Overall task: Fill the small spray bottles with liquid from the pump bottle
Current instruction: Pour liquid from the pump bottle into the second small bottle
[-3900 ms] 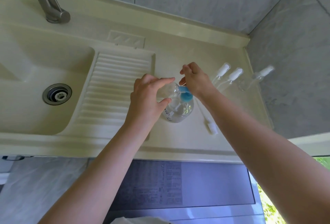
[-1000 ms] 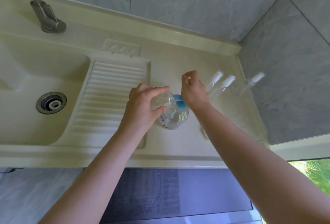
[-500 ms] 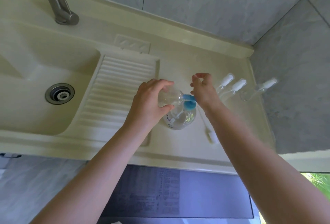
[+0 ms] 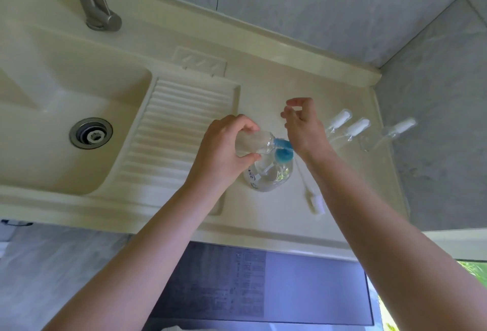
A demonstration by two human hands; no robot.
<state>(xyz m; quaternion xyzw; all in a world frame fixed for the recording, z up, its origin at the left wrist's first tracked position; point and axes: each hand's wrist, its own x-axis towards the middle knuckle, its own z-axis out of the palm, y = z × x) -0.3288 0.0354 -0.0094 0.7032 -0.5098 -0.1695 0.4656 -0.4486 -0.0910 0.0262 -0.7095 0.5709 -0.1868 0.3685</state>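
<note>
Both hands are busy over the pump bottle, which stands on the counter just right of the ribbed drainboard. Her left hand grips a small spray bottle on its side, fingers and thumb curled round it, with its open neck against the blue pump head. Her right hand rests its heel on that pump head; the fingers are curled loosely above it and seem to pinch nothing, though I cannot be sure.

I judge that she is pumping liquid into the little bottle. To do it well, the neck should stay tight on the nozzle, and the presses should be short and slow — a hard press may spray past such a narrow mouth. The big bottle has no hand around it, so the push should go straight down, or it can tip.

3 more small bottles with white caps lie near the right wall, close behind her right wrist. A loose spray cap with its tube lies near the front edge of the counter — a careless elbow could knock it off. Open room is toward the basin on the left, and the tap is well apart.
</note>
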